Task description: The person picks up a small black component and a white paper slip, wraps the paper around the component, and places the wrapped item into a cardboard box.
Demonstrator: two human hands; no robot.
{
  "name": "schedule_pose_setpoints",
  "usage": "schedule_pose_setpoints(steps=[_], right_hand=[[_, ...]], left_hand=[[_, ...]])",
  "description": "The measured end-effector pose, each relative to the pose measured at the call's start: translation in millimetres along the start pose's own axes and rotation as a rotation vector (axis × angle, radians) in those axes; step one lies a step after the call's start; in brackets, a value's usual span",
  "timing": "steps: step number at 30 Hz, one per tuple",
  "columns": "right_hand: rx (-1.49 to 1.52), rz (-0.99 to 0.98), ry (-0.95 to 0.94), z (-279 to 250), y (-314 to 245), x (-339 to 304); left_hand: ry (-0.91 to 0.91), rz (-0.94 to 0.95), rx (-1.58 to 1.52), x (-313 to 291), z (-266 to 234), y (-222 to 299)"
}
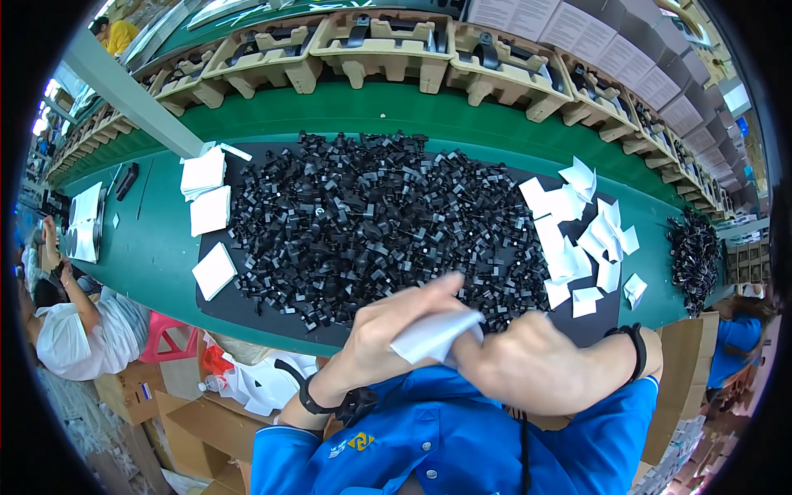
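Observation:
In front of my chest, my left hand (384,330) is closed on a small folded white paper (437,334). My right hand (528,363) is curled close against the paper's right end, slightly blurred by motion. Its fingertips are hidden, so what it pinches there cannot be made out. Just beyond both hands spreads a large heap of small black plastic parts (371,214) on a dark mat (602,309). Stacks of white paper squares (211,210) lie left of the heap. Loose, creased white papers (569,247) are scattered on its right.
Moulded pulp trays (379,49) with black items line the far side of the green table (157,247). A post (124,91) rises at the left. Another black pile (693,260) lies far right. Cardboard boxes (202,433) stand below the table edge. People work at both sides.

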State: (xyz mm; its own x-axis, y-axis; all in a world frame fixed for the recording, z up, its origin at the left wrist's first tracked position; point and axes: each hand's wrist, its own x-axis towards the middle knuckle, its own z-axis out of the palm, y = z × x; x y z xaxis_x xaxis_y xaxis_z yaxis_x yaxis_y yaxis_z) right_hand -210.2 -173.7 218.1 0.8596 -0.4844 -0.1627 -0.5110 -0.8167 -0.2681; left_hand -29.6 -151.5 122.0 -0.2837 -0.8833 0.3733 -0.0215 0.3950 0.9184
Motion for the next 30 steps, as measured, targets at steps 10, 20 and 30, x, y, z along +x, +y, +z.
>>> schedule_pose_setpoints(steps=[10, 20, 30], right_hand=[[0.246, -0.025, 0.426, 14.6, 15.0, -5.7], [0.335, -0.077, 0.734, 60.5, 48.2, -48.2], [-0.528, -0.159, 0.715, 60.2, 61.5, -71.1]], left_hand=[[0.276, -0.229, -0.247, -29.4, -4.7, -2.5], [0.123, -0.483, -0.533, 1.1, 37.8, 23.7], [0.115, -0.629, -0.713, 14.2, 53.8, 9.1]])
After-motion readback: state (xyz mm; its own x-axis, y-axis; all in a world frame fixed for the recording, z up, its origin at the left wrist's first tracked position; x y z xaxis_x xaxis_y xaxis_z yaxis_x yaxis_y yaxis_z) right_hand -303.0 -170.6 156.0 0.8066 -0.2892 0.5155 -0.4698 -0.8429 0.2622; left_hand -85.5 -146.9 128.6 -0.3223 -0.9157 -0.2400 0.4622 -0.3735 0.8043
